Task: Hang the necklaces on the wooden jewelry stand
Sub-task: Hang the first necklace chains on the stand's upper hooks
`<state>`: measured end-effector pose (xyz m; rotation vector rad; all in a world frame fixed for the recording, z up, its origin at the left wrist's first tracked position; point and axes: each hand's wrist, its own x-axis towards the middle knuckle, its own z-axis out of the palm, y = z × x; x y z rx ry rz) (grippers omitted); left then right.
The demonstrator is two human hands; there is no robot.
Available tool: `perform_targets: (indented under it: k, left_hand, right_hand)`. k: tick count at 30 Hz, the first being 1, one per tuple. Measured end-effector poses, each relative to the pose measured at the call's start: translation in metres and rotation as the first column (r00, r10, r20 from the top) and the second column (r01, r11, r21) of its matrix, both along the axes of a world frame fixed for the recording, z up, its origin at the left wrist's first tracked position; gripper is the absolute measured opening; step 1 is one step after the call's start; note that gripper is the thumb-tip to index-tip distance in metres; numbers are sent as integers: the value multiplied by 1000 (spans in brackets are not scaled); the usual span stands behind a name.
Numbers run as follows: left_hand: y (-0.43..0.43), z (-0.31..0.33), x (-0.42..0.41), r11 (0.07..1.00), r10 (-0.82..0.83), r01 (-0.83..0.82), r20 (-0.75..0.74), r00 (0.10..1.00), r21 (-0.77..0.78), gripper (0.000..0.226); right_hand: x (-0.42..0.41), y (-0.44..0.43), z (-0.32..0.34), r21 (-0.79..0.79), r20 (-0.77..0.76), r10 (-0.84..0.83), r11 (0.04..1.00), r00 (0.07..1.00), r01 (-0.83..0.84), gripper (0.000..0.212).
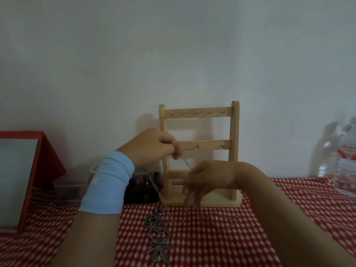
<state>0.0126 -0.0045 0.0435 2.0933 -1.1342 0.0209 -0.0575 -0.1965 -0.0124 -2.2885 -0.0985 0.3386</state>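
Note:
The wooden jewelry stand (200,112) stands upright against the wall, its top and middle bars carrying small bare hooks. My left hand (154,147) pinches one end of a thin silver chain (186,164) at the left end of the middle bar. My right hand (208,180), lower and in front of the stand's base, pinches the same chain, which hangs down from it. A heavy silver necklace with a leaf pendant (159,237) lies on the cloth in front. Another thin chain (223,220) lies to its right.
The table wears a red cloth with white dots (221,247). A red box with a mirror (23,170) stands at the left, a dark jewelry box (140,187) beside the stand, and a clear plastic bottle (344,160) at the right edge.

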Motion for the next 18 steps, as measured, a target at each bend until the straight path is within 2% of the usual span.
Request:
perform_targets:
  k: [2,4,7,9,10,12,15,16,18]
  left_hand:
    - [10,-1,14,980,156,-167,111,981,104,25]
    - [18,-5,28,938,252,-269,101,962,219,21]
    - [16,-14,29,877,262,-237,-3,965,417,17]
    - [9,-15,22,868,185,-157,-15,983,472,16]
    - [4,-16,19,877,132,-106,-24,991,470,16]
    - [-8,-18,15,916,38,12,-117,992,401,33]
    - [-23,-34,13,971,-148,196,-299,943,140,62]
    - [-25,-39,15,972,-190,226,-354,916,63,62]
    - [-25,-42,17,970,-224,241,-437,871,-19,45]
  right_hand:
    - [-4,-5,2,53,-17,-53,997,998,53,39]
    - [-7,-8,4,90,32,-68,994,997,65,36]
    - [-6,-11,7,139,81,-55,989,995,44,31]
    - [-5,-8,9,167,85,-52,985,995,37,34]
    - [-6,-5,10,178,82,-43,984,996,28,35]
    - [-9,-1,13,160,96,-15,987,995,-1,34]
    - [-14,1,19,90,156,7,996,988,-21,27]
    - [-15,1,20,98,170,-7,995,985,-9,30]
    - [-14,0,23,121,231,-66,992,971,38,31]
